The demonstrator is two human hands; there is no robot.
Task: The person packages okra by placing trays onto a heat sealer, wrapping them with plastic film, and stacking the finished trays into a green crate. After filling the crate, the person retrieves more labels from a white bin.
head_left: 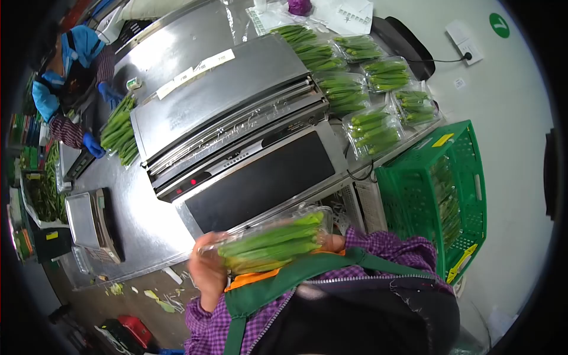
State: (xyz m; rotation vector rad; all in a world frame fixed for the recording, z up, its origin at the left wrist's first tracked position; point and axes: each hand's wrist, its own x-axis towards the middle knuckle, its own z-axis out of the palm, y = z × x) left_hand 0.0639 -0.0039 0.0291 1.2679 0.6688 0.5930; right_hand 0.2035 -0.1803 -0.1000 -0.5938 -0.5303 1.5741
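Close to my chest I hold a pack of long green vegetables (272,241), covered in shiny clear film. My left hand (208,267) grips its left end, fingers curled round the edge and slightly blurred. At the other end is my right hand (332,243), closed on the film and partly hidden by the pack and my sleeve. Just beyond the pack lies the black plate (266,177) of a film-wrapping machine (222,97). Several similar wrapped packs (374,129) lie to the right of the machine.
A green crate (414,183) with wrapped packs stands at the right. On the steel table (145,228) are a scale (84,219) and a pile of loose green stalks (120,130). A co-worker's blue-gloved hand (109,93) is near that pile. A purple round vegetable (300,6) sits at the back.
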